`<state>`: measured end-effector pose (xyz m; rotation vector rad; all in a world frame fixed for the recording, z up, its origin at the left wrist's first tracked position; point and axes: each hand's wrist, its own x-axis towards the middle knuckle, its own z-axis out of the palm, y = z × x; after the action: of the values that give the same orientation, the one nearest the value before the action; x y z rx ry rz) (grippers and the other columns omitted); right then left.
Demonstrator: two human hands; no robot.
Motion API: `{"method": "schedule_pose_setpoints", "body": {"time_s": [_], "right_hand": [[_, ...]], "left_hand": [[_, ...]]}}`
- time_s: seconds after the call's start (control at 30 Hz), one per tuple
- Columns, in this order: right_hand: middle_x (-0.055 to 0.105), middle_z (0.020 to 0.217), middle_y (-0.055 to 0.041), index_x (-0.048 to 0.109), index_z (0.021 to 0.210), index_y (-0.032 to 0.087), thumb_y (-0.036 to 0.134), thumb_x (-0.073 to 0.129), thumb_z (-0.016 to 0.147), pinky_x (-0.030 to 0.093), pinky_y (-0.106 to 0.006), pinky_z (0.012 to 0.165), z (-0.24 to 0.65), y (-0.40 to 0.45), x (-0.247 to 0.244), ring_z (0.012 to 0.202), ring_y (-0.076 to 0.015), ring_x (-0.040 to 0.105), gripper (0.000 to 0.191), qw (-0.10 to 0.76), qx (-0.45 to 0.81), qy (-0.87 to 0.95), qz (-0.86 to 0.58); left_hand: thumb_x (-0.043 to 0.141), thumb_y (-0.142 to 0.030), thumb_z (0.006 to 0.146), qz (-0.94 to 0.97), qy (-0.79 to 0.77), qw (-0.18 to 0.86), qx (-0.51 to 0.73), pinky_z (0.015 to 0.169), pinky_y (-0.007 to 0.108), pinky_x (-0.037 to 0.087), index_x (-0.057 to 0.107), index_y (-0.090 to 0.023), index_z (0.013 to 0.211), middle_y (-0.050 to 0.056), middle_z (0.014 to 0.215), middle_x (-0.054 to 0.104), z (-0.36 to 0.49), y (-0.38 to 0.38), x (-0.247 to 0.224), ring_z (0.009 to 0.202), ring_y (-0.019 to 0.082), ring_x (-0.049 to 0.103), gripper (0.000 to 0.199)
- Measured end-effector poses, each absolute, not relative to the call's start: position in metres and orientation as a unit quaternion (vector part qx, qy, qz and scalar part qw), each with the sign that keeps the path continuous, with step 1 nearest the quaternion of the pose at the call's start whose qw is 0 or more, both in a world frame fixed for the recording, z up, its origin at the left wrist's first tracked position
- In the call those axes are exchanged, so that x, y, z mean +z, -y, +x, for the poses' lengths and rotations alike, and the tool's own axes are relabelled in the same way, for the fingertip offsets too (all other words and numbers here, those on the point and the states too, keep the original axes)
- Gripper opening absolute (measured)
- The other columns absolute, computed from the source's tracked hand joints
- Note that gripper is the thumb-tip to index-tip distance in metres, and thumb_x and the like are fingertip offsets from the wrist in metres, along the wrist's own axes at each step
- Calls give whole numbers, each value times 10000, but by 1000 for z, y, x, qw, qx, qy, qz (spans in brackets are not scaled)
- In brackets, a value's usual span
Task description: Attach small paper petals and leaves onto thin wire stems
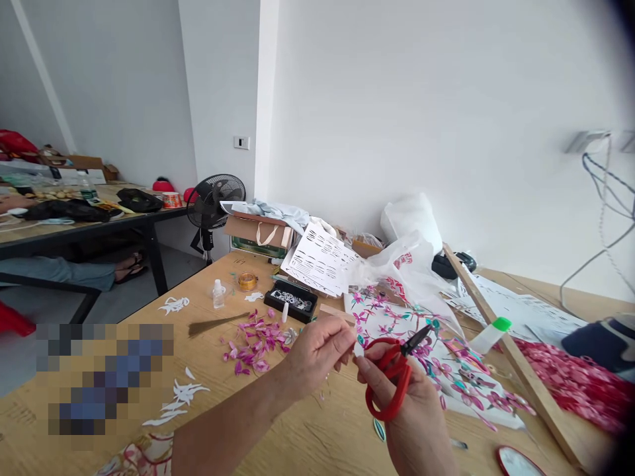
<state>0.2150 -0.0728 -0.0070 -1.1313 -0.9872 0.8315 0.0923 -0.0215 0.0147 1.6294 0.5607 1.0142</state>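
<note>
A small white piece (358,349) sits between the fingertips of the two hands, raised above the wooden surface (223,404). It looks thin and very light, probably soft enough to bend or crease under a hard squeeze, so a gentle pinch at its edge or narrow end should suit it best. The left hand (322,350) is nearly closed, thumb and forefinger pinched together at the piece's upper end; exactly how much of it they cover is hard to tell. The right hand (417,403) is curled, its thumb tip against the lower end of the piece, while the same hand carries red-handled scissors (404,377), the dark blades pointing up and away from the piece. The scissors look stiff and are surely the heavier item, best held by the loops with the tips kept clear of the left fingers. Just beyond the left hand lie loose pink petals (260,344), light and easily scattered or crushed. White leaf-like cutouts (181,395) lie on the near side of the left forearm, flat and delicate, easiest to lift by an edge. Beyond the petals stands an open black box (278,306) with small pieces inside.
</note>
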Motion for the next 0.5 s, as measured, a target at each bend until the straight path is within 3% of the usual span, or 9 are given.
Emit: {"method": "schedule_pose_setpoints", "body": {"time_s": [0.2,0.5], "right_hand": [[534,616,25,573,693,190,326,723,606,403,-209,500,215,75,-4,558,-109,478,220,674,359,416,-494],[535,600,30,562,690,197,356,720,599,394,-214,482,216,73,-5,539,-116,482,241,675,343,424,-497]], "left_hand": [[424,-432,821,683,-207,579,394,512,204,342,479,-147,744,-7,609,441,93,22,11,559,90,419,300],[536,-354,763,690,-254,530,422,480,191,323,507,-149,717,-22,593,450,98,24,8,510,69,396,212]]}}
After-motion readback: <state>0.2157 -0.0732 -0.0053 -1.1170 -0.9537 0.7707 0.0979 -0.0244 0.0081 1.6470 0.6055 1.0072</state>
